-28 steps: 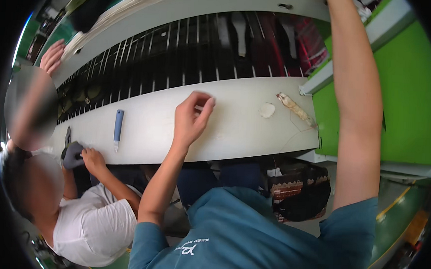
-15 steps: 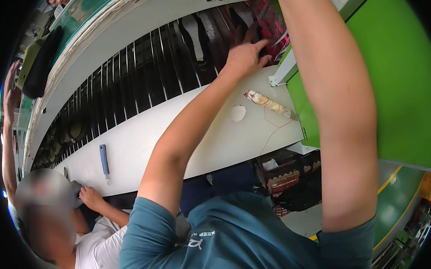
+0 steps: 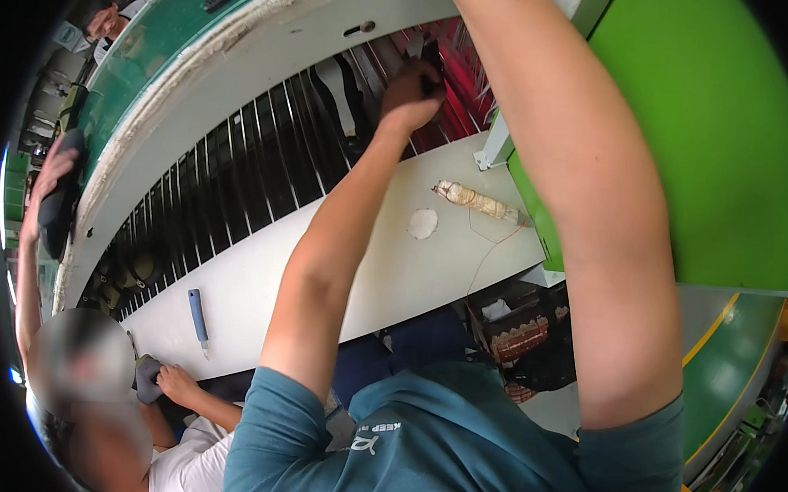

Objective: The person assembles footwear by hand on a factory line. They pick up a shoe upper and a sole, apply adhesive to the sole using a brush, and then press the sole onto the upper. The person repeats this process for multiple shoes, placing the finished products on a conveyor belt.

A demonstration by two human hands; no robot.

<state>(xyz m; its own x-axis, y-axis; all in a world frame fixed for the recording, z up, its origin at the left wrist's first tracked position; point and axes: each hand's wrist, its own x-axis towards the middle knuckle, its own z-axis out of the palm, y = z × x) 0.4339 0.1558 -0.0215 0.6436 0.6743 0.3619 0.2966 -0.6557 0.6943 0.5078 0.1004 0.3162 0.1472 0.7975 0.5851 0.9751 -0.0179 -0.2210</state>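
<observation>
My left hand [image 3: 413, 96] reaches in over the far end of the metal-rod rack [image 3: 255, 165], beneath the white machine frame. Its fingers are curled beside a dark piece, and what they hold is too shadowed to make out. Just left of it, a black shoe-like piece with a white sole edge [image 3: 335, 89] lies on the rods. Red glowing light [image 3: 463, 77] shows to the right of my fingers. My right forearm stretches up past the top edge, so my right hand is out of view.
On the white ledge [image 3: 371, 271] lie a wrapped stick [image 3: 479, 201] with thin wire, a round white disc [image 3: 423, 223] and a blue-handled tool [image 3: 197, 317]. A green panel [image 3: 715, 146] stands at right. At left a co-worker's hand [image 3: 177, 384] touches a grey piece; another hand [image 3: 54, 174] meets a black one.
My left hand's spread fingers have curled in, amid the rods. The view has shifted slightly. At far left, a raised co-worker's hand has come onto the black piece.
</observation>
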